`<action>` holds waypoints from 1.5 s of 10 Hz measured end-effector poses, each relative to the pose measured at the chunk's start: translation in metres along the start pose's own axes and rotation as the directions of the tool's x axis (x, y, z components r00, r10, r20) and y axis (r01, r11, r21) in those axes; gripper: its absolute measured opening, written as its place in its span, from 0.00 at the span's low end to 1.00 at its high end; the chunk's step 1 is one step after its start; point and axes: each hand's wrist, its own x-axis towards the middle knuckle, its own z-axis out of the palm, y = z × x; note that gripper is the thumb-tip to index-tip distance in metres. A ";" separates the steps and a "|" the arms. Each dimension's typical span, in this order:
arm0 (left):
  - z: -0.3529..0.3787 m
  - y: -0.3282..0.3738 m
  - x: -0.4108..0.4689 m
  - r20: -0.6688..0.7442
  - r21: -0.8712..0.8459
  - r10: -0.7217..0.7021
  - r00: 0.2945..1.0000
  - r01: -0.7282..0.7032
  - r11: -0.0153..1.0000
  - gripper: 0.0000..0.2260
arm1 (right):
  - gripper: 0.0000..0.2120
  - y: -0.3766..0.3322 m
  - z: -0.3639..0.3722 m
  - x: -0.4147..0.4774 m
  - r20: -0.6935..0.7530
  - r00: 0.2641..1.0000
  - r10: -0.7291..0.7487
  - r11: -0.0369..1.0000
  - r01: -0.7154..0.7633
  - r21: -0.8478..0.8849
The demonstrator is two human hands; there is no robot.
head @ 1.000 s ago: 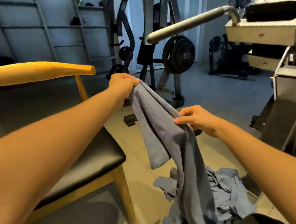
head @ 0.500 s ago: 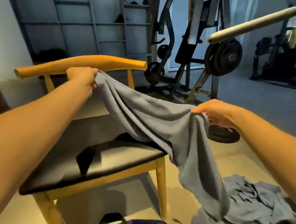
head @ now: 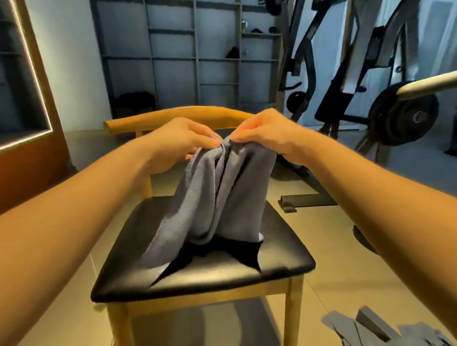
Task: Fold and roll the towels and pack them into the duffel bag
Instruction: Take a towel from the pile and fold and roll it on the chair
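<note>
Grey terry towel (head: 218, 190) pinched at top edge by left hand (head: 181, 141) and right hand (head: 271, 134), corners brought together, likely for fold; lower part draped on black padded wooden chair (head: 204, 274).

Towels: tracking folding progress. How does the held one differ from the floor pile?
The held towel hangs pinched between left hand and right hand over the chair seat; the floor pile lies untouched. The held towel falls in folds; the floor pile is crumpled. Both are grey.

a gym, likely a home one: weight machine (head: 373, 46) (plates (head: 404, 116) loaded), wall shelving (head: 194, 49).
</note>
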 end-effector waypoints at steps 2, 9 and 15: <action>0.007 -0.071 -0.014 -0.067 0.001 -0.181 0.981 0.182 0.983 0.08 | 0.10 0.065 0.026 -0.015 0.254 0.944 0.209 0.976 -0.218 0.005; -0.068 -0.036 0.031 -0.663 0.019 0.001 0.749 0.016 1.000 0.04 | 0.11 0.042 -0.055 0.007 -0.337 0.926 0.174 0.939 -0.053 0.340; -0.106 -0.026 -0.009 -0.807 -0.229 -0.164 0.568 -0.044 0.972 0.03 | 0.09 0.014 -0.049 0.038 -0.560 0.737 0.378 0.922 -0.246 0.299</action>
